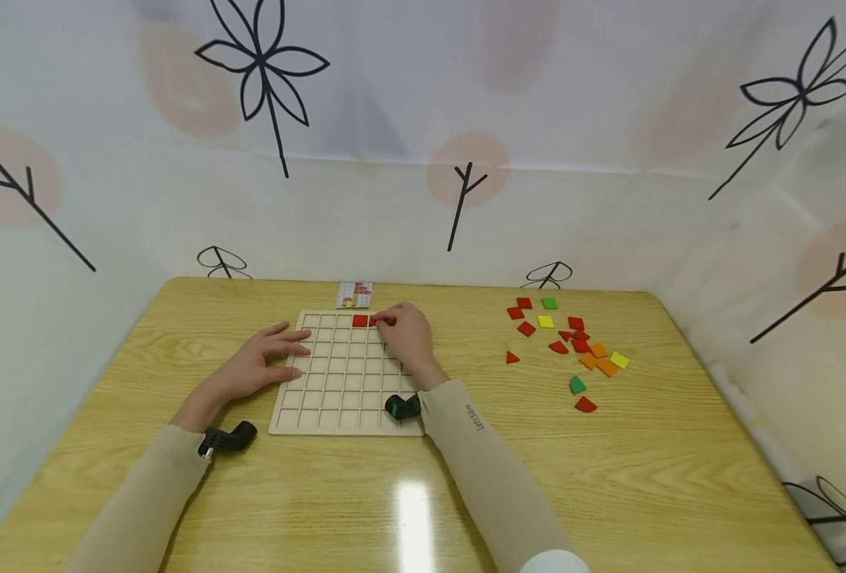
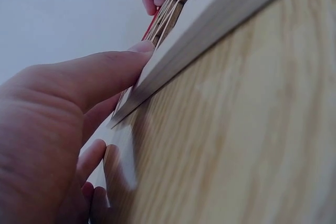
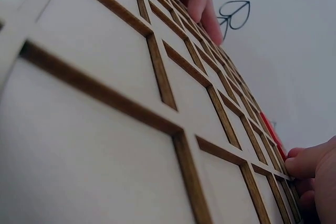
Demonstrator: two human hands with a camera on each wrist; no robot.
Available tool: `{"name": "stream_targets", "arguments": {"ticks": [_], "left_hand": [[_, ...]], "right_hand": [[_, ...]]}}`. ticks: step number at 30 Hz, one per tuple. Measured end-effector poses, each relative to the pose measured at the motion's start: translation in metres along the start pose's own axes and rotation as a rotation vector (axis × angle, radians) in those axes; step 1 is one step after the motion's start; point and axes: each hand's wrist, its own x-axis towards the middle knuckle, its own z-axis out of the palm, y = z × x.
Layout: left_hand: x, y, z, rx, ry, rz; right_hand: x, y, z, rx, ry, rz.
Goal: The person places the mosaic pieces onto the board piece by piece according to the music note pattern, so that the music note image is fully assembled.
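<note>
White cloth backdrop [image 1: 394, 227] behind and along both sides: two big black flower drawings, three twigs, three small leaf drawings (one cut off low right), pale pink blots. One light wood desk [image 1: 537, 485], grain visible, rounded far corners, a bright glare strip near its near edge. Two beige sleeves [image 1: 483, 461] reach in from the near edge; lettering on the right one.

One pale wooden grid board [image 1: 340, 378], flat, left of desk centre, nearer the far edge; columns partly covered, can't count them all. Two hands, apart. Left hand [image 1: 254, 362]: fingers spread, resting on the board's left edge. Right hand [image 1: 408, 338]: thumb and fingers pinch one small red piece [image 1: 373, 321] at the board's far row; shape mostly hidden, can't tell if seated. Two black wrist cameras [image 1: 231, 438], one per wrist.

One printed card [image 1: 354, 294], between the board's far edge and the desk's far edge. One red square [image 1: 360, 321] in the board's far row, fourth cell from left, just left of the pinched piece.

Loose tiles, toward the desk's far right corner, 17: ten red tiles [image 1: 526, 329] (squares, triangles, rounded), three orange tiles [image 1: 606, 368], two yellow tiles [image 1: 545, 321], two green tiles [image 1: 577, 385].
</note>
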Motion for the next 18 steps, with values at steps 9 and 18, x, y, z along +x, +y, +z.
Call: {"name": "stream_targets", "arguments": {"ticks": [9, 18], "left_hand": [[-0.0008, -0.0015, 0.0006, 0.004, 0.012, 0.024], [0.001, -0.0007, 0.0001, 0.012, 0.004, 0.008]], "right_hand": [[0.0009, -0.001, 0.0009, -0.03, -0.029, 0.019], [0.002, 0.0034, -0.0022, 0.131, -0.018, 0.016]]}}
